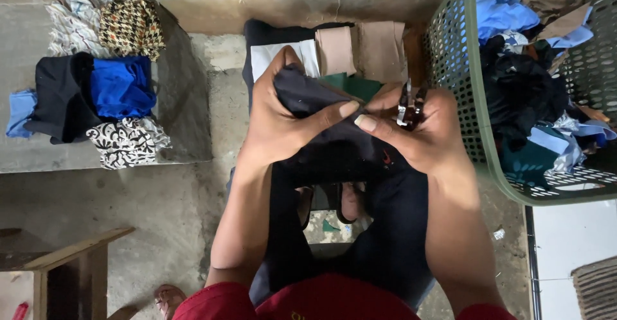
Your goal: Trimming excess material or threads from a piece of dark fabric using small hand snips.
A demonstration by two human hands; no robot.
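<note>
Over on the left, a low concrete ledge (180, 101) carries a heap of clothes: a patterned brown-and-cream piece (130, 27), a black garment (61, 95), a bright blue one (121, 87) and a black-and-white print (127, 143). Below it stands the corner of a wooden stool (71, 256). In the middle, the person's left hand (279, 117) is curled around a bunched fold of a dark navy garment (334, 159), fingers wrapped behind it and the thumb pressed flat across the front. The cloth hangs down from there between the forearms towards the red-clad lap. Just beside it, the right hand (418, 133) pinches the same fold, thumb tip nearly meeting the left thumb, while small metal snips (408, 106) sit clasped in its closed fingers, blades pointing up. Behind the hands lie folded pieces of cloth (360, 50) in white, beige and brown on the floor. On the right, a green perforated laundry basket (456, 75) stands near the right hand, piled with blue, black and tan clothes (527, 69).
</note>
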